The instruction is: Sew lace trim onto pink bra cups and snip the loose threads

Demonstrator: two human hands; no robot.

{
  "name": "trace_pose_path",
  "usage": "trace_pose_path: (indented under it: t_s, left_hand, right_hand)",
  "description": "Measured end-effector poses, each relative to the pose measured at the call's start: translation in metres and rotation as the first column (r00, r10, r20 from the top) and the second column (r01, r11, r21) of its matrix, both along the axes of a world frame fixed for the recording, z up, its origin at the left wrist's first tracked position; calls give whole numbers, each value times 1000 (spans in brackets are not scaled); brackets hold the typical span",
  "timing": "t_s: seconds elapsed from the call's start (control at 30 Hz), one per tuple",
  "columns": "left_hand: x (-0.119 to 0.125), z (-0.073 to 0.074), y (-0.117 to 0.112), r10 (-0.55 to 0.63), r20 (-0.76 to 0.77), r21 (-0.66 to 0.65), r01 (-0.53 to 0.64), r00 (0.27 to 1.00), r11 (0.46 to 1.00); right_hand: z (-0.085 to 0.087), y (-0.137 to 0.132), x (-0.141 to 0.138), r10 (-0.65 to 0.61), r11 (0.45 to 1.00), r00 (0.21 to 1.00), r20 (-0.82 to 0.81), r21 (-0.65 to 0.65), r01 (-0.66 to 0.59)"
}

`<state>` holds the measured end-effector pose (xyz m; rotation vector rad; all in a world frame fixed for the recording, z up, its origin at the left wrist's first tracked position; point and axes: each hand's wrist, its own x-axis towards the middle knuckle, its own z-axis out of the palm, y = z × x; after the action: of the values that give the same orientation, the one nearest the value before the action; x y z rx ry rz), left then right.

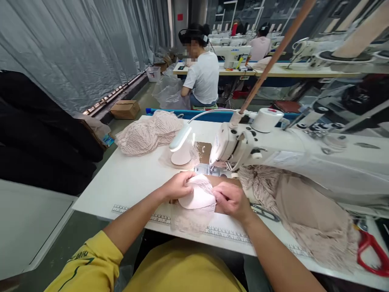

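- Dark cloth [39,134] is stacked at the far left, beside a grey plastic curtain; a cardboard box [125,108] sits on the floor beyond it.
- A heap of pale pink lace pieces [148,132] lies on the far left part of the white table [127,178], near a small white lamp [180,146].
- A person in a white shirt [203,75] sits at another bench in the background, back to the camera.
- The worker's left hand [179,185] is closed on the left edge of a padded cup [199,196], thumb on top.
- The padded cup, white with lace over it, is held just above the table's near edge, in front of the needle.
- The right hand [231,199] pinches the cup's right edge, fingers curled tight on the lace.
- A white sewing machine [273,150] spans the right side.
- More lace fabric [304,211] is piled under its arm.
- Red scissors [372,251] lie at the far right.
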<state>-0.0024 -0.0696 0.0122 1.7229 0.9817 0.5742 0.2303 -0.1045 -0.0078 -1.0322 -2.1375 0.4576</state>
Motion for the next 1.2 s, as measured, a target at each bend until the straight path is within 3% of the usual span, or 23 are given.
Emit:
trace_pose_path:
  t_s: [0.07,0.17,0.37,0.6,0.7,0.8,0.9,1.0,1.2]
  left_hand:
    - [14,-7,13,-1,-84,27,3,997,1000]
    - [20,-13,28,24,-128,54,-17,991,998]
    - [15,-12,41,158,-154,184,-129,975,975]
    - [33,-10,41,38,-256,296,41,966,954]
    - [37,-6,41,79,-303,364,39,950,931]
    - [37,4,33,170,-357,501,35,919,865]
    - [39,10,19,95,-436,612,217,895,761]
    - [43,2,9,-2,-507,621,367,862,693]
    - [42,-17,13,-15,-525,657,416,851,629]
  right_hand:
    - [1,-2,-1,44,999,993,114,-29,-41]
    - [1,-1,-4,5,998,971,240,-58,9]
    - [0,-1,-4,-59,997,966,251,-37,70]
    - [-2,3,1,-193,981,943,273,32,192]
    - [-4,6,0,-243,969,893,379,41,246]
    - [-7,7,-2,-249,964,868,429,24,265]
    - [-7,6,-3,-260,959,851,456,20,283]
    - [-6,6,-4,-264,957,844,468,19,289]
    - [-4,7,-5,-300,943,812,500,25,332]
